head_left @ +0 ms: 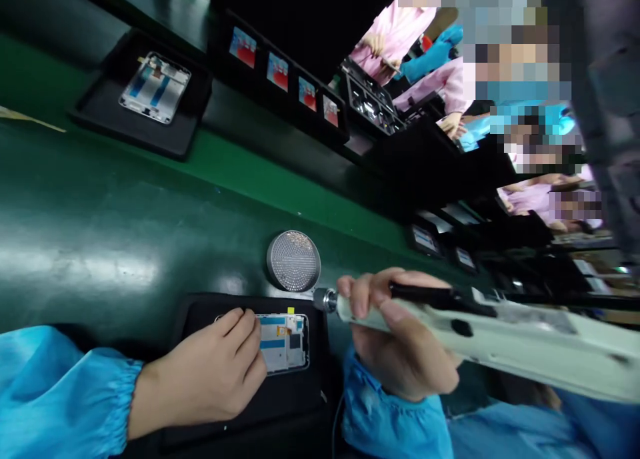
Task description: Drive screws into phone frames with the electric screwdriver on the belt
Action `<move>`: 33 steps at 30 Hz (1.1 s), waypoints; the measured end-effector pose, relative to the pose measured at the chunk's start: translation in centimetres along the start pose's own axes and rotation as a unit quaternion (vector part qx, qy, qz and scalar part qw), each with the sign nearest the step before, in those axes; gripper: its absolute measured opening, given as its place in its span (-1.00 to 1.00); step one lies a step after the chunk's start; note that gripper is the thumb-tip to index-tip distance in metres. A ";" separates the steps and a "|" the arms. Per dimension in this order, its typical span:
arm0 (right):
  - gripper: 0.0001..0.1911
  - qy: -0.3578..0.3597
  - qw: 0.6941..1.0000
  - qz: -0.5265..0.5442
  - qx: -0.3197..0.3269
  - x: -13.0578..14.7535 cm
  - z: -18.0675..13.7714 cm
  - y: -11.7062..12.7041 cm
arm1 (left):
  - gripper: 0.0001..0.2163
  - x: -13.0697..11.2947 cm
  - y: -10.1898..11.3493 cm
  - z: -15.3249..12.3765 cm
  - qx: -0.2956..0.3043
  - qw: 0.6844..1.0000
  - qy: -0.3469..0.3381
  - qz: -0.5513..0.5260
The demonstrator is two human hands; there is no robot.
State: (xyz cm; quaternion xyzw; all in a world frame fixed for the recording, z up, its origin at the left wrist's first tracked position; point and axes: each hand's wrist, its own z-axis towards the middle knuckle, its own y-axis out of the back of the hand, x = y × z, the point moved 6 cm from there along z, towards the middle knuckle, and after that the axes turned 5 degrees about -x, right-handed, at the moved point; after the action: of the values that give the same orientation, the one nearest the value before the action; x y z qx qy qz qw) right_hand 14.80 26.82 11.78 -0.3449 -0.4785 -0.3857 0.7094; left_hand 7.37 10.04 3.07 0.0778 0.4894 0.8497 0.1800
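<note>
My right hand [400, 332] is wrapped around a pale green electric screwdriver [530, 352], with its fingers near the metal nose. The driver points left, and its nose is at the lower rim of a round, perforated screw dish [294, 262]. Whether a screw is on its bit is too small to tell. My left hand [215, 365] has its fingers bent over the left end of a phone frame [283, 344] and covers that end. This frame lies on a black padded tray [295, 399]; blue strips and a yellow tab show on it.
Another phone frame [156, 89] lies on a black tray [177, 139] at the upper left. Behind the green bench [110, 212], a dark rack holds several lit screens [277, 71]. Further trays [425, 239] stand at the right. Co-workers in pink and blue sleeves sit across.
</note>
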 end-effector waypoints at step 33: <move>-0.74 -0.068 0.989 -0.030 0.128 -2.9 -3.7 -2.6 | -0.80 0.0 0.5 0.9 0.008 0.999 0.012 -0.029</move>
State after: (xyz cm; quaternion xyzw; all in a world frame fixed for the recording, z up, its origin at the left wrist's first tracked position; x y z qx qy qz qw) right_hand 13.35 23.04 8.16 -0.2625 -0.5815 -0.3184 0.7011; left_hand 7.53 10.52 3.92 0.0549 0.5008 0.8409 0.1976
